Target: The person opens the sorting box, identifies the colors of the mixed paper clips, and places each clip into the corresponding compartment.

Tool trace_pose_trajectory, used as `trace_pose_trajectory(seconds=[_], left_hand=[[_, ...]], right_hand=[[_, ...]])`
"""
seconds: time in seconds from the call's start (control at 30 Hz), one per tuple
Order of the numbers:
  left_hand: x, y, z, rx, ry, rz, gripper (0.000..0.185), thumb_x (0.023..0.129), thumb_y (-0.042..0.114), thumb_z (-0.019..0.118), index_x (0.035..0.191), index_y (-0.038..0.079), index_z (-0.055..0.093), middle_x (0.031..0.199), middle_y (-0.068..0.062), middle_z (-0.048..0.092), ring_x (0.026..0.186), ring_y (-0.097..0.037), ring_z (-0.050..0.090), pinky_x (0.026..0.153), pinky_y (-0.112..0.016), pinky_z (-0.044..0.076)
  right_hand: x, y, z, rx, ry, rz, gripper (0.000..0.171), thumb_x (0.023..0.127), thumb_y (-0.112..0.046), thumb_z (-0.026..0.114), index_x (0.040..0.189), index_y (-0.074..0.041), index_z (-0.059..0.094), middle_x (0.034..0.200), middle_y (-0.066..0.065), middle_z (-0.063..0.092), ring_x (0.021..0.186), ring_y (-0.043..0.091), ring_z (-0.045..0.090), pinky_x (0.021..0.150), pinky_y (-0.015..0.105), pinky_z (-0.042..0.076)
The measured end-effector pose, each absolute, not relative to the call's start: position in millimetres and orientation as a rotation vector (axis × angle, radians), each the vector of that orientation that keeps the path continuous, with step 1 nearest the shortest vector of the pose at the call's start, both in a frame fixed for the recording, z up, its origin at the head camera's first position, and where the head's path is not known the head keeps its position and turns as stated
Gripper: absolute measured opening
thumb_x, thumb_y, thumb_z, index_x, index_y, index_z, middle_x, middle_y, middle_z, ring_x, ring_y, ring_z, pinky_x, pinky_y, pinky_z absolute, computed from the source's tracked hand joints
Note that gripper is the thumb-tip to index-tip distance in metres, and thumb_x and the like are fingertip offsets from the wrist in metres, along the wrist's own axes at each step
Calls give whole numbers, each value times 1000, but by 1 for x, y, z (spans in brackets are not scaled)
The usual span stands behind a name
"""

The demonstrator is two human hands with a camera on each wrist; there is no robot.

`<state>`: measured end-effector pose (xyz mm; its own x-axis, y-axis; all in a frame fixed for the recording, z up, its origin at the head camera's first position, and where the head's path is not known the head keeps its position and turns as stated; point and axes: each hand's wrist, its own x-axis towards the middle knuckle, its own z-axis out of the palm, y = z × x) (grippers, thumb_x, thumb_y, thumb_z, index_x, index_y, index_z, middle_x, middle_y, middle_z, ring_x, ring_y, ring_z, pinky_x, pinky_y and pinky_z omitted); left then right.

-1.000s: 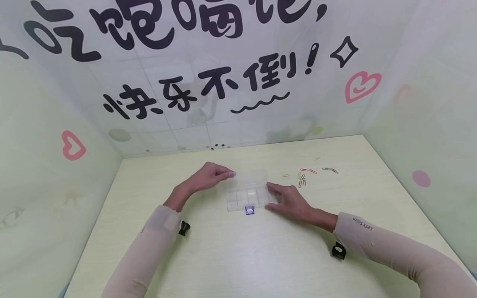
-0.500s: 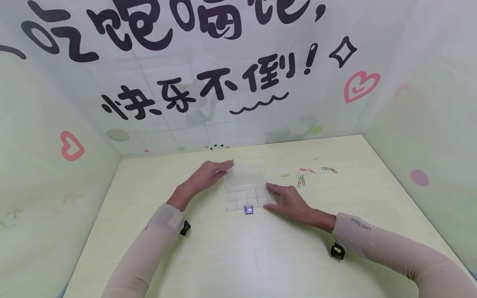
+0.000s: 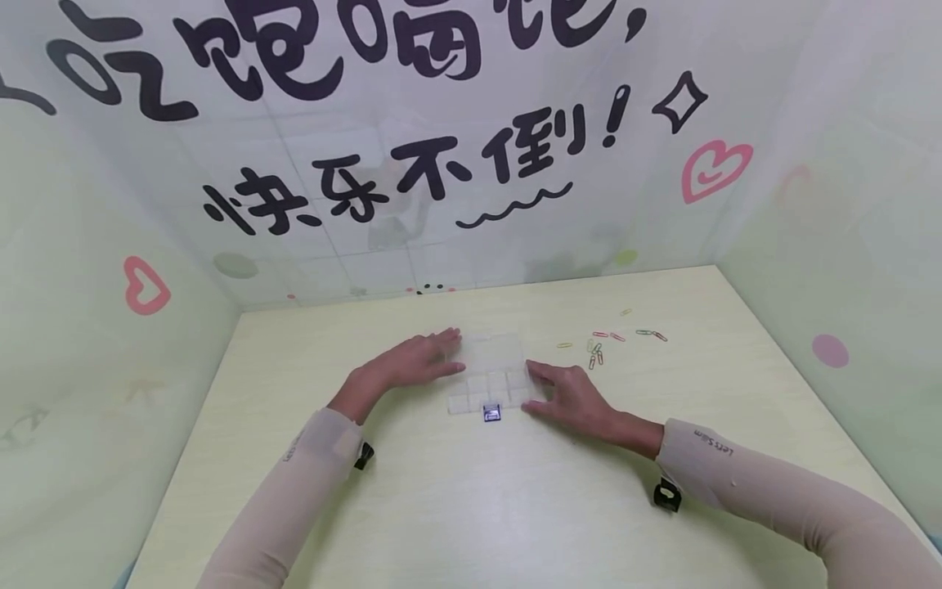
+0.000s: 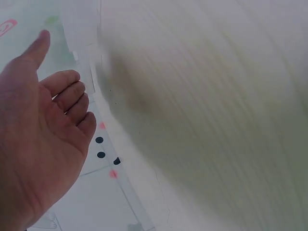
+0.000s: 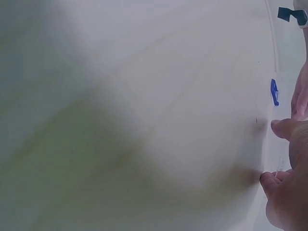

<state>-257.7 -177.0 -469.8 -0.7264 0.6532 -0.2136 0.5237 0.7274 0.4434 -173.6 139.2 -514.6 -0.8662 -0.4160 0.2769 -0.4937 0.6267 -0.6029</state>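
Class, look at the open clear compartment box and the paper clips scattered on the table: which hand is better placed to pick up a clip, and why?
Probably the right hand. It rests at the box's right end, the side where the paper clips lie. The left hand rests at the lid's left end, with the box between it and the clips.

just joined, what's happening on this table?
A person has a clear plastic compartment box open on the table, its lid folded flat behind it. The left hand lies flat by the lid's left edge; the right hand rests at the box's right side, fingers relaxed. A blue clasp marks the front edge. Loose paper clips lie scattered to the right, none picked up yet.
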Motion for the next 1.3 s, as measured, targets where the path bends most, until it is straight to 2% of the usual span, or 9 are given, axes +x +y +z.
trace_pose_trajectory(seconds=[0.23, 0.37, 0.5, 0.77, 0.97, 1.2, 1.3], left_hand=[[-247, -180, -470, 829, 2511, 478, 103, 97, 72, 60, 169, 9, 21, 177, -8, 15, 163, -34, 17, 132, -53, 17], [-242, -182, -473, 842, 2499, 469, 115, 89, 73, 71, 170, 10, 19, 178, -8, 12, 163, -31, 15, 132, -52, 17], [-237, -183, -474, 888, 2508, 473, 121, 83, 70, 79, 168, 7, 23, 178, -10, 13, 164, -29, 14, 132, -50, 19], [-231, -184, -474, 944, 2541, 434, 115, 83, 68, 80, 166, 6, 30, 176, -9, 20, 163, -27, 19, 131, -51, 23], [-230, -184, -472, 956, 2546, 408, 106, 86, 66, 79, 166, 10, 36, 175, -8, 26, 161, -28, 24, 130, -52, 25], [-227, -183, -471, 955, 2564, 362, 101, 88, 66, 77, 165, 13, 38, 174, -6, 29, 160, -30, 28, 129, -52, 26], [-227, -182, -470, 954, 2569, 344, 100, 89, 65, 76, 165, 13, 39, 174, -5, 30, 160, -29, 29, 129, -51, 27]], right_hand=[[-174, 139, -514, 778, -2736, 1050, 70, 79, -13, 94, 138, 10, 63, 130, 25, 69, 119, 37, 70, 99, 45, 59], [-174, 139, -512, 782, -2733, 1033, 70, 79, -12, 94, 137, 11, 64, 129, 25, 70, 117, 37, 71, 97, 45, 60], [-174, 139, -511, 786, -2732, 1019, 69, 78, -12, 94, 136, 11, 64, 128, 25, 70, 116, 36, 72, 96, 44, 60], [-175, 137, -511, 788, -2750, 1011, 70, 79, -13, 94, 137, 10, 64, 126, 25, 72, 115, 36, 73, 95, 44, 61], [-174, 137, -509, 786, -2771, 982, 70, 80, -15, 94, 138, 10, 63, 124, 25, 73, 113, 35, 74, 94, 44, 62], [-177, 140, -508, 810, -2779, 957, 71, 79, -20, 95, 137, 9, 65, 120, 22, 76, 101, 24, 76, 89, 41, 63], [-179, 143, -505, 825, -2779, 962, 69, 81, -23, 94, 135, 9, 67, 121, 21, 76, 107, 27, 77, 92, 43, 62]])
